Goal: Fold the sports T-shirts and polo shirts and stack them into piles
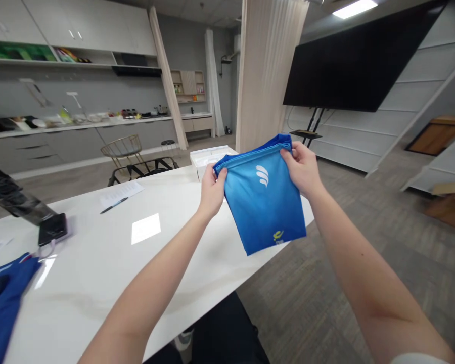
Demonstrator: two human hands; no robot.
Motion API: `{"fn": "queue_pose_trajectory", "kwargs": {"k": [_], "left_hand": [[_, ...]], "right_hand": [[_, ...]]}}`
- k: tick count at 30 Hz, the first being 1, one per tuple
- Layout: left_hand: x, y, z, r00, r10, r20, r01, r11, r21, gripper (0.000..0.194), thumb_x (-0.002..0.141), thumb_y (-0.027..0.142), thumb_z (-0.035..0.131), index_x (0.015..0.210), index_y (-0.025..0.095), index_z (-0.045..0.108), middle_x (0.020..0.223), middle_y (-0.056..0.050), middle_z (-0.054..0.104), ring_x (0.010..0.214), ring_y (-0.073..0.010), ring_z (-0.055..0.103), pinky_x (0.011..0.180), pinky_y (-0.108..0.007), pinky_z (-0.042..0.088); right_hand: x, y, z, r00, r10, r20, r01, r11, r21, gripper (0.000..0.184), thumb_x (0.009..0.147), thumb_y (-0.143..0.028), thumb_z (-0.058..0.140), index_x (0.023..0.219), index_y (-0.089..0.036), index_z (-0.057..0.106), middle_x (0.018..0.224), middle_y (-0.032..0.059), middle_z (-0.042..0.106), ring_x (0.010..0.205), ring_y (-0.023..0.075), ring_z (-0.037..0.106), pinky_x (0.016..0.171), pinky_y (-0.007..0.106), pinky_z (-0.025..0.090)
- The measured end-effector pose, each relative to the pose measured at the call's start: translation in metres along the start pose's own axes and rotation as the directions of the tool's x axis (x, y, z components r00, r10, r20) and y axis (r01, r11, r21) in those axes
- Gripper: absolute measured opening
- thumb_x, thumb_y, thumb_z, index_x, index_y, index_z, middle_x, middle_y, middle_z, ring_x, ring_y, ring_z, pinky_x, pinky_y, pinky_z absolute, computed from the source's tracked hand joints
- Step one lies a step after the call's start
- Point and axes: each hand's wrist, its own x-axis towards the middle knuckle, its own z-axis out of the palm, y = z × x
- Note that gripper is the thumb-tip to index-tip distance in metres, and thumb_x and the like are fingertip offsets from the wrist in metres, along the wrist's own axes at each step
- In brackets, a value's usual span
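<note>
Bare forearms [144,298] reach over a white marble desk [98,288]; left hand [212,192] and right hand [302,169] each hold a narrow pinching grip on the top edge of a blue gradient fabric pouch [261,207]. Pouch hangs in the air above the desk's far edge, white logo outward, its 2 hands well apart. Dark blue cloth [3,308] lies at desk's near left; white paper sheet [120,196] and black pen [114,205] lie farther on.

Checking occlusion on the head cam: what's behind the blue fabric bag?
Behind the blue fabric bag, a white box sits on the white table. The bag and left hand hide the box's lower front.
</note>
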Motion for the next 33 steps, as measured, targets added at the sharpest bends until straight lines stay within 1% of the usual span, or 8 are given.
{"fn": "queue_pose_trajectory", "kwargs": {"k": [3,8,10,15,21,24,27,33], "left_hand": [[-0.015,-0.042,0.028,0.973,-0.227,0.052,0.229,0.972,-0.048,0.026,0.096,0.042,0.060,0.112,0.022,0.058,0.087,-0.001,0.065,0.077,-0.0142,0.063,0.070,-0.025,0.055],[-0.059,-0.129,0.057,0.745,-0.657,0.111,0.662,0.749,-0.010,0.027,0.095,0.037,0.058,0.117,0.021,0.055,0.081,0.000,0.062,0.062,-0.0117,0.059,0.052,-0.022,0.052],[-0.074,-0.151,0.064,0.715,-0.693,0.092,0.696,0.718,0.010,0.028,0.096,0.036,0.058,0.118,0.020,0.054,0.081,0.000,0.061,0.060,-0.0113,0.059,0.050,-0.021,0.051],[-0.075,-0.147,0.081,0.857,-0.489,0.162,0.499,0.866,-0.028,0.027,0.095,0.044,0.060,0.111,0.022,0.056,0.079,0.002,0.055,0.057,-0.0110,0.056,0.045,-0.020,0.048],[-0.019,-0.105,0.107,0.914,-0.384,0.134,0.399,0.909,-0.117,0.029,0.095,0.049,0.061,0.110,0.024,0.057,0.078,0.002,0.053,0.058,-0.0099,0.053,0.045,-0.018,0.046],[0.018,-0.124,0.108,0.901,-0.430,0.059,0.433,0.898,-0.073,0.028,0.096,0.048,0.059,0.111,0.024,0.057,0.076,0.003,0.054,0.058,-0.0095,0.055,0.050,-0.018,0.049],[0.047,-0.175,0.098,0.863,-0.502,-0.051,0.504,0.864,0.021,0.027,0.098,0.045,0.058,0.111,0.022,0.058,0.078,0.002,0.058,0.062,-0.0099,0.059,0.059,-0.021,0.053],[0.055,-0.273,0.072,0.635,-0.754,-0.167,0.772,0.613,0.169,0.020,0.092,0.028,0.065,0.107,0.014,0.064,0.085,-0.004,0.068,0.060,-0.0123,0.064,0.060,-0.024,0.055]], "right_hand": [[-0.010,0.062,-0.010,0.984,0.150,0.097,-0.149,0.989,-0.023,0.035,0.089,-0.051,0.066,0.101,-0.019,0.067,0.084,0.0025,0.067,0.074,0.0171,0.060,0.067,0.028,0.049],[-0.064,0.156,-0.003,0.869,0.449,0.208,-0.425,0.893,-0.148,0.035,0.086,-0.049,0.062,0.100,-0.017,0.066,0.080,0.0025,0.068,0.073,0.0187,0.060,0.068,0.029,0.050],[-0.085,0.173,-0.002,0.848,0.485,0.212,-0.457,0.873,-0.169,0.035,0.088,-0.050,0.059,0.100,-0.018,0.065,0.077,0.0012,0.065,0.069,0.0179,0.057,0.065,0.028,0.048],[-0.094,0.176,-0.021,0.907,0.420,0.029,-0.418,0.906,-0.063,0.036,0.092,-0.055,0.058,0.104,-0.021,0.062,0.069,-0.0030,0.055,0.056,0.0142,0.047,0.054,0.026,0.041],[-0.022,0.169,-0.045,0.946,0.323,-0.017,-0.323,0.946,0.020,0.034,0.093,-0.054,0.064,0.106,-0.024,0.062,0.074,-0.0006,0.060,0.058,0.0145,0.054,0.054,0.026,0.045],[0.026,0.190,-0.024,0.958,0.287,0.028,-0.286,0.958,-0.026,0.031,0.095,-0.052,0.063,0.107,-0.023,0.063,0.077,0.0009,0.063,0.066,0.0162,0.060,0.062,0.027,0.050],[0.055,0.231,0.018,0.952,0.288,0.103,-0.280,0.956,-0.089,0.031,0.096,-0.049,0.061,0.107,-0.020,0.064,0.082,0.0029,0.066,0.076,0.0180,0.063,0.069,0.029,0.052],[0.038,0.304,0.099,0.834,0.527,0.165,-0.373,0.758,-0.535,0.024,0.092,-0.034,0.061,0.100,-0.015,0.072,0.090,0.0078,0.071,0.087,0.0221,0.063,0.085,0.032,0.049]]}}
